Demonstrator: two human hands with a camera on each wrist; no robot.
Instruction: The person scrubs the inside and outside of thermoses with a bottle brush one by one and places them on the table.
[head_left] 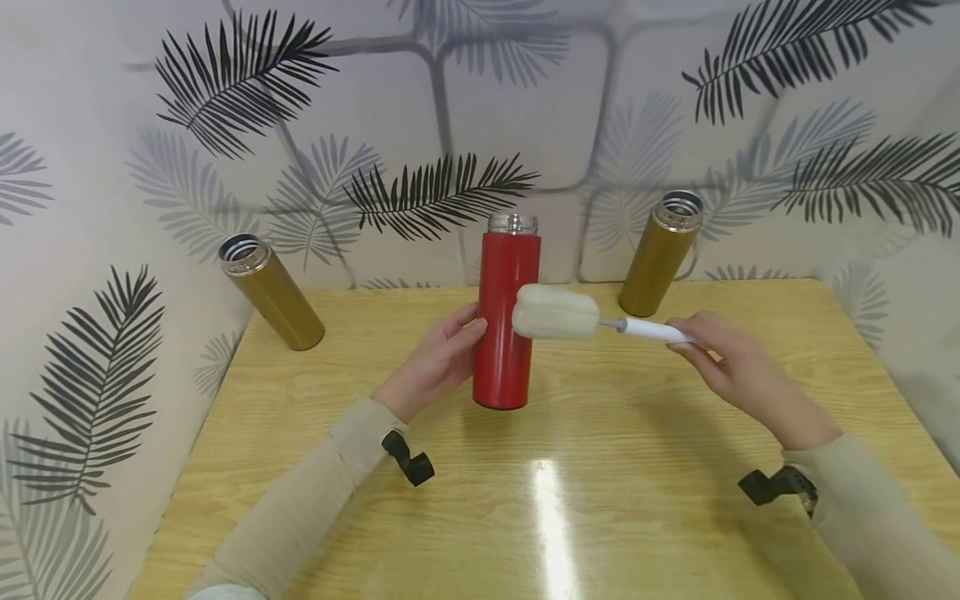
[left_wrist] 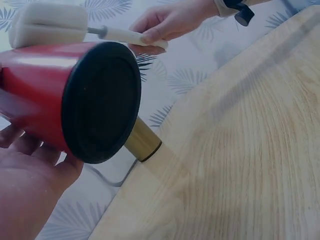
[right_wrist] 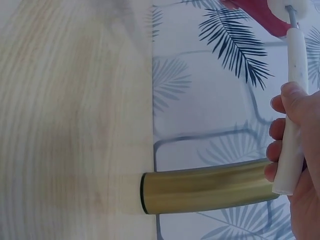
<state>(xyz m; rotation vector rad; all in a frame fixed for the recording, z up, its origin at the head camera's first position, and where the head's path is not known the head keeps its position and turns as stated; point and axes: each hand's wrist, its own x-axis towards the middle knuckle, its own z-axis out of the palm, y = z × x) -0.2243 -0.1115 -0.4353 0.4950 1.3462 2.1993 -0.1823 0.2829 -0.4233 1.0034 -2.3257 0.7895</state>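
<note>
While held only loosely, easily tipped: left hand [head_left: 438,362] near the middle of the counter [head_left: 570,500], fingers curved around the left side of the red flask [head_left: 506,321], thumb hidden behind it. Standing upright in the head view with mouth open; in the left wrist view, black base [left_wrist: 100,100] apparently raised toward the lens, so contact with the counter impossible to confirm. To the right, right hand [head_left: 731,362] pinching the white handle of the sponge bottle brush [head_left: 555,312], fingers wrapped around its end, sponge head level with the flask's upper body and just beside or touching it, not at the mouth. Likely risks: a sideways shove from the sponge toppling the flask; a slack pinch letting the brush droop or slip. Farther back, two gold flasks, one far left [head_left: 270,292], one far right [head_left: 663,254], both open-topped and within reach of a swinging elbow or a falling flask.
</note>
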